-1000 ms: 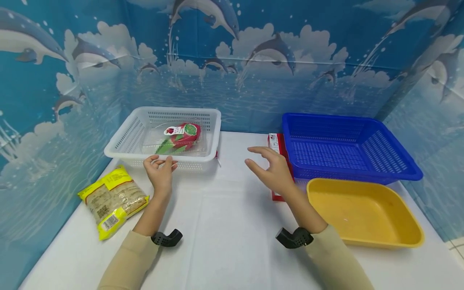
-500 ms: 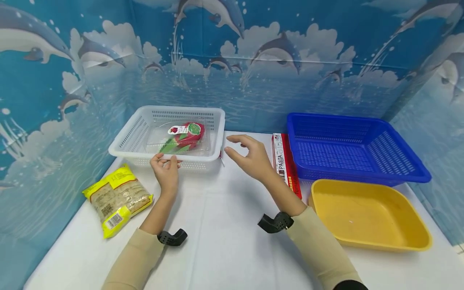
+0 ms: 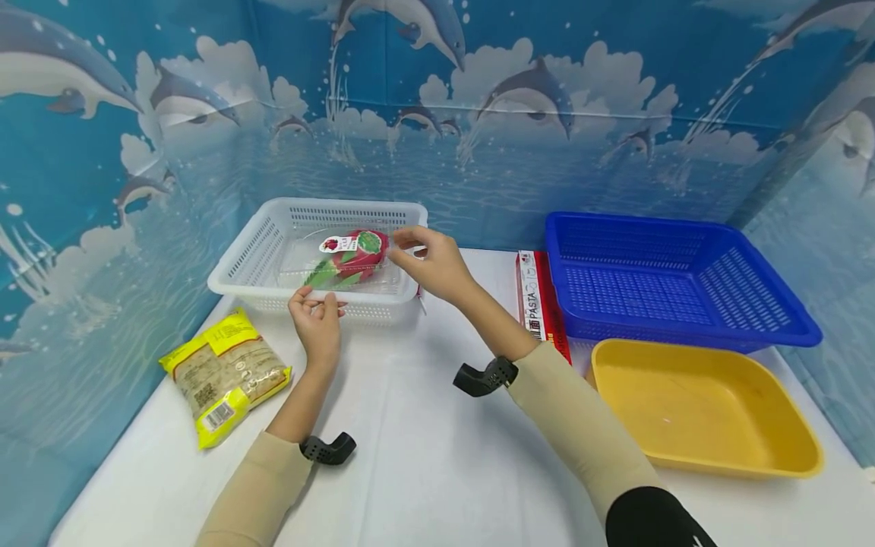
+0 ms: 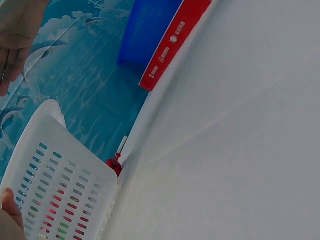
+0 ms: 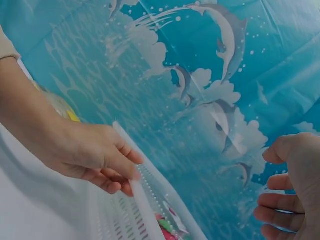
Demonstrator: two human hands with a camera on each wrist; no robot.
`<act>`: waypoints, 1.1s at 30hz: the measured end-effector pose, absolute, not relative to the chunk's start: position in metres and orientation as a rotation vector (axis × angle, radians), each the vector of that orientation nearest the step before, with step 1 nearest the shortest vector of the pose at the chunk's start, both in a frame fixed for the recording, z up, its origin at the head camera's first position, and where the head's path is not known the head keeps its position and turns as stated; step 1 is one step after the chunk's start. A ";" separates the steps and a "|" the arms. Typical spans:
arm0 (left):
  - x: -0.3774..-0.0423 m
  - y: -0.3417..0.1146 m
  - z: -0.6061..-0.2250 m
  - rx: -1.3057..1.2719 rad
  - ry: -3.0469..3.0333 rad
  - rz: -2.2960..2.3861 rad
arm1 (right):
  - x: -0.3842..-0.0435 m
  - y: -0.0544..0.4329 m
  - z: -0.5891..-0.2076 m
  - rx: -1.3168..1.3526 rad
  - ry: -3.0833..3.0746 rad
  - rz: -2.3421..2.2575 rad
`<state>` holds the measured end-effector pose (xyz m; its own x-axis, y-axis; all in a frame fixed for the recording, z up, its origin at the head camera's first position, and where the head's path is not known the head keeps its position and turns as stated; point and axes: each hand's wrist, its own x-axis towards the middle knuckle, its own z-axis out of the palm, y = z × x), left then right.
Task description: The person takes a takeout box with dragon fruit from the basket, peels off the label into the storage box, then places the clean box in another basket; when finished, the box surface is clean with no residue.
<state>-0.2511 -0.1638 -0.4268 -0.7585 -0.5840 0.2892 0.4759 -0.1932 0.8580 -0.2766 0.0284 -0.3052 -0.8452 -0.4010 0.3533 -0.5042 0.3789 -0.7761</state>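
Note:
A white plastic basket (image 3: 383, 299) stands at the back left, with slotted walls. Inside it lies a clear plastic box (image 3: 290, 262) with a label, showing a red and green dragon fruit (image 3: 361, 262). My left hand (image 3: 318, 330) pinches the basket's front rim, thumb outside; the right wrist view shows this left hand (image 5: 85, 152) closely. Over the basket's right end hovers my right hand (image 3: 437, 266), fingers spread from the thumb and holding nothing, its fingertips overlapping the box's right side. In the right wrist view the right hand (image 5: 297, 185) is apart from the rim.
A yellow bag of grain-like food (image 3: 225, 372) lies at left. At right are a red pasta box (image 3: 543, 304), a blue basket (image 3: 656, 334) and a yellow tray (image 3: 707, 463). A small red item (image 4: 115, 164) sits beside the white basket.
My right hand has moved left and away from me, from beside the pasta box to above the white basket's right end. The left hand stays on the rim.

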 end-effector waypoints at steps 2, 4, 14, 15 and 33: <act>-0.251 -0.164 -0.426 0.129 -1.374 -2.005 | -0.283 0.021 -0.302 0.801 -2.558 1.491; -0.250 -0.164 -0.426 0.126 -1.366 -2.007 | -0.290 0.014 -0.300 0.765 -2.606 1.492; -0.252 -0.167 -0.429 0.097 -1.375 -2.006 | -0.330 -0.019 -0.303 0.618 -2.841 1.396; -0.252 -0.167 -0.430 0.102 -1.374 -2.006 | -0.332 -0.022 -0.303 0.598 -2.862 1.403; -0.251 -0.166 -0.429 0.102 -1.398 -2.010 | -0.348 -0.054 -0.329 -0.004 -2.959 1.779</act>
